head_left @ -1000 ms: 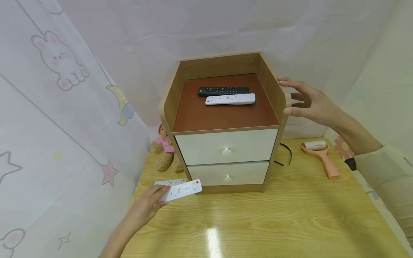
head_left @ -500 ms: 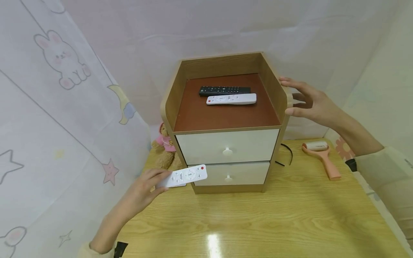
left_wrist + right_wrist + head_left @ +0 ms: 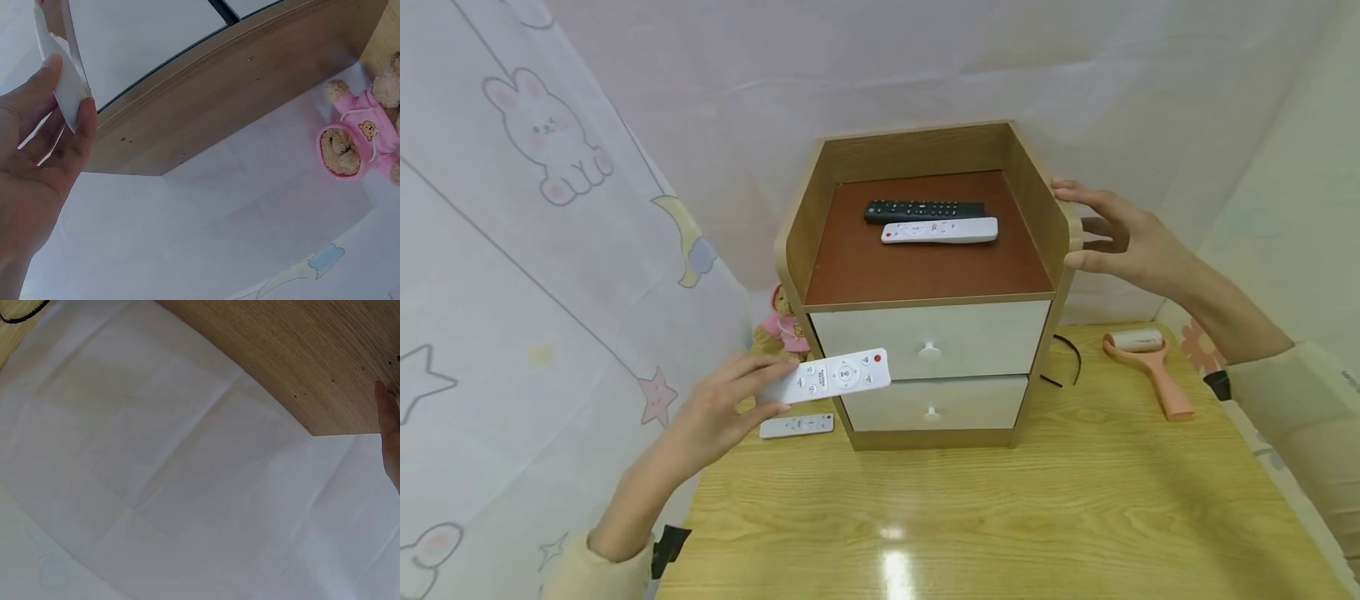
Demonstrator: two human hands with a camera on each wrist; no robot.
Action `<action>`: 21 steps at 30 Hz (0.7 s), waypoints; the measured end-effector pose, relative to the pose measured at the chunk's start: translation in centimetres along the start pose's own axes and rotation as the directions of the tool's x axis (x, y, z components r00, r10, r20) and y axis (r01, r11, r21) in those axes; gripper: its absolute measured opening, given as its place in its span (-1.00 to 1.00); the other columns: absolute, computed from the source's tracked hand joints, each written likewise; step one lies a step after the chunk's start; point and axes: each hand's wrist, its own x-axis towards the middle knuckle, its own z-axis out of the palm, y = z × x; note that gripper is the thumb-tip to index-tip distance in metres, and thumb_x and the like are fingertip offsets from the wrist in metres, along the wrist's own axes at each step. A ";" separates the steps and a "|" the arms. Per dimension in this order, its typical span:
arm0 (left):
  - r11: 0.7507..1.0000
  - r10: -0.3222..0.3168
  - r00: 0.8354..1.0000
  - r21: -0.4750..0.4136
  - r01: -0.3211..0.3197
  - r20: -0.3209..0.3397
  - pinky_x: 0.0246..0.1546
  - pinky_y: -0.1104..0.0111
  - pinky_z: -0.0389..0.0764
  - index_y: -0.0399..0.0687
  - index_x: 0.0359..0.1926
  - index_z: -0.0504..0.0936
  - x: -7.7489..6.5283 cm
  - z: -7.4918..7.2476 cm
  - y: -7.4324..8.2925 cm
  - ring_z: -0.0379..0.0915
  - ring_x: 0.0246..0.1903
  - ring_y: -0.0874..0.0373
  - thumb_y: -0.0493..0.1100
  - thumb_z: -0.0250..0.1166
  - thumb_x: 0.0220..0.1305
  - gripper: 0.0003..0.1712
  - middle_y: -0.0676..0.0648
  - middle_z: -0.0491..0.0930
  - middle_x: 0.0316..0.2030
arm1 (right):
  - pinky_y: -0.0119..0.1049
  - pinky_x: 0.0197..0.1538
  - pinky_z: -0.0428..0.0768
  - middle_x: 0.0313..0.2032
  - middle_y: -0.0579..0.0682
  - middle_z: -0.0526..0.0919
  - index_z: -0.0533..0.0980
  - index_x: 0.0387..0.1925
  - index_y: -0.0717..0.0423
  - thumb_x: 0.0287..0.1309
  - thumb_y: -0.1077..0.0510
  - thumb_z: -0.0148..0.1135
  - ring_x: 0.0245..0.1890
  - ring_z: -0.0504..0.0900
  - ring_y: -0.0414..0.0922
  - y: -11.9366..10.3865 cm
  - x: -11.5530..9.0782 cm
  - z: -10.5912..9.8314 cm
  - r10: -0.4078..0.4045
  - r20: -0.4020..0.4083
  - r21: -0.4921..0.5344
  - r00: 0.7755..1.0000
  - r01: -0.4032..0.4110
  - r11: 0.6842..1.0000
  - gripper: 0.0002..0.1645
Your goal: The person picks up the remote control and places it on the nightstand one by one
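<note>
My left hand pinches one end of a white remote control, lifted in front of the small cabinet's upper drawer. In the left wrist view the same remote shows edge-on between thumb and fingers. A second white remote lies on the table below that hand. On the cabinet's brown top lie a black remote and, just in front of it, another white remote. My right hand rests against the cabinet's right side panel, fingers spread and holding nothing.
Left of the cabinet sits a teddy bear in pink. An orange lint roller and a thin black band lie to the right on the wooden table. Raised side panels and a back panel edge the cabinet top.
My left hand has raised the white remote from just above the table to the drawer front, uncovering the second white remote below. The right hand stays at the side panel.
</note>
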 end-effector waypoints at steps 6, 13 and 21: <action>1.000 0.027 0.999 0.014 -0.026 -0.041 -0.22 0.63 0.44 -0.30 0.01 0.63 1.5 -0.8 0.2 0.48 -0.14 0.01 0.19 0.07 0.33 -0.36 -0.16 0.61 -0.08 | -0.56 0.14 0.40 0.48 0.07 0.04 0.15 0.43 0.15 0.05 0.60 0.18 0.39 0.17 -0.14 -0.3 0.0 0.0 0.001 0.000 -0.004 1.000 -0.001 1.000 -0.07; 0.997 0.074 0.996 0.012 -0.074 -0.048 -0.23 0.61 0.49 -0.30 0.02 0.63 4.3 -1.8 0.1 0.50 -0.12 -0.01 0.16 0.12 0.30 -0.40 -0.18 0.61 -0.06 | -0.55 0.15 0.40 0.48 0.05 0.03 0.14 0.44 0.14 0.05 0.59 0.19 0.39 0.17 -0.12 0.4 -0.3 -0.2 0.008 -0.001 0.012 1.000 -0.008 1.000 -0.06; 0.997 0.052 0.999 0.049 -0.052 0.003 -0.28 0.64 0.43 -0.29 0.04 0.63 7.0 -2.8 -0.3 0.51 -0.15 0.04 0.06 0.32 0.17 -0.43 -0.15 0.63 -0.08 | -0.55 0.15 0.39 0.48 0.07 0.02 0.14 0.44 0.14 0.06 0.59 0.18 0.39 0.17 -0.13 0.2 -0.1 0.0 -0.002 0.003 0.013 1.000 0.002 1.000 -0.08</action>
